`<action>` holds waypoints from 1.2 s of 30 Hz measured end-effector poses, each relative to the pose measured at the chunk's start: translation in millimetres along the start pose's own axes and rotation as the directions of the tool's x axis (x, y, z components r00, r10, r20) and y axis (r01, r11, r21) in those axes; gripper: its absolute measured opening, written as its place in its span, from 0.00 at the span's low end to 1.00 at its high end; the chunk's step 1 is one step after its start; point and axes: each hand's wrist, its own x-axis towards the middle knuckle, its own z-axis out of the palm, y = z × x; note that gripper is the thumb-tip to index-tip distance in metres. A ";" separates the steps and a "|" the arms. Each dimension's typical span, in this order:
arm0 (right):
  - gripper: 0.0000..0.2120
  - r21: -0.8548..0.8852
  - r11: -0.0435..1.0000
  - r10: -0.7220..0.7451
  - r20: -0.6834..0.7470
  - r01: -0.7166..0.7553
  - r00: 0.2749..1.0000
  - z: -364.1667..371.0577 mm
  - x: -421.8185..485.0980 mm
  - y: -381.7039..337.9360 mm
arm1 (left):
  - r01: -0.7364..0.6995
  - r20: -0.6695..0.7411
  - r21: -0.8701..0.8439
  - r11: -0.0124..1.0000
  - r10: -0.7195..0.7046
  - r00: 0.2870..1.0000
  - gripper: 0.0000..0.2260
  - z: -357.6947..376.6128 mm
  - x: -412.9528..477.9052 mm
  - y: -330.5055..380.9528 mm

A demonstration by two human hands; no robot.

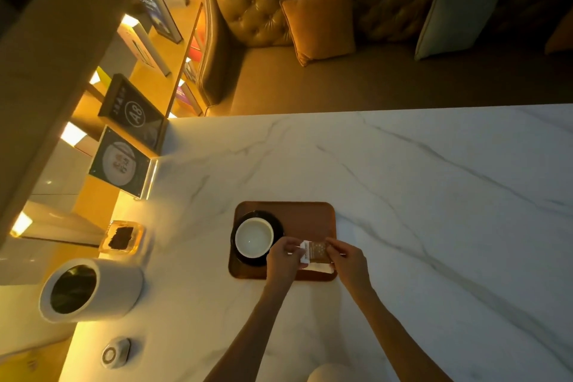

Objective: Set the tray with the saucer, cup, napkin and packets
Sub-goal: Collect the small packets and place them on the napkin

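i see both hands over the near right part of the brown rounded wooden tray [310,214]: my left hand [283,257] and right hand [347,260] each pinch an end of the small brown paper packets [317,250], probably above a white napkin [322,268]. they look light, thin and floppy, so i'd hold them by the edges. the white cup [254,236] sits on the dark saucer [277,222] at the tray's left edge.

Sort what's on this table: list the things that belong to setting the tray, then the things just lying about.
Job: tray, saucer, cup, packets, napkin, left hand, right hand.

Lying about: white canister, glass dish, round gadget, table signs.
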 end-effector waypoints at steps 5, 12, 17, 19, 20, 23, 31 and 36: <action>0.13 -0.085 0.996 0.024 -0.024 -0.026 0.999 9.7 31.2 -3.0 | 0.036 0.013 0.024 0.999 -0.036 0.999 0.07 11.6 35.4 3.7; 0.14 -0.162 0.983 0.074 -0.068 -0.084 0.995 31.5 83.3 3.8 | 0.019 -0.072 0.254 0.967 0.000 0.997 0.08 30.0 86.7 4.0; 0.17 -0.236 0.961 0.157 0.027 -0.146 0.987 45.3 106.0 10.3 | 0.033 -0.039 0.318 0.948 -0.022 0.999 0.11 38.0 107.0 -3.8; 0.18 -0.261 0.953 0.175 0.061 -0.154 0.983 48.2 109.5 13.2 | 0.035 -0.031 0.326 0.945 -0.027 0.999 0.11 38.2 110.4 -8.4; 0.18 -0.263 0.951 0.187 0.078 -0.161 0.979 49.3 110.0 15.0 | 0.036 -0.026 0.330 0.943 -0.029 0.999 0.11 37.8 110.9 -11.0; 0.20 -0.259 0.951 0.206 0.117 -0.171 0.971 51.1 108.4 19.6 | 0.008 -0.004 0.341 0.940 -0.007 1.000 0.10 36.2 110.8 -17.4; 0.20 -0.396 0.908 -0.078 0.159 0.136 0.984 46.0 99.2 28.2 | -0.333 0.233 0.638 0.694 0.238 0.943 0.17 30.8 111.6 -22.9; 0.17 -0.609 0.672 -0.258 0.340 0.420 0.905 45.0 105.7 31.7 | -0.558 0.499 0.718 0.415 0.253 0.829 0.21 27.2 121.9 -26.4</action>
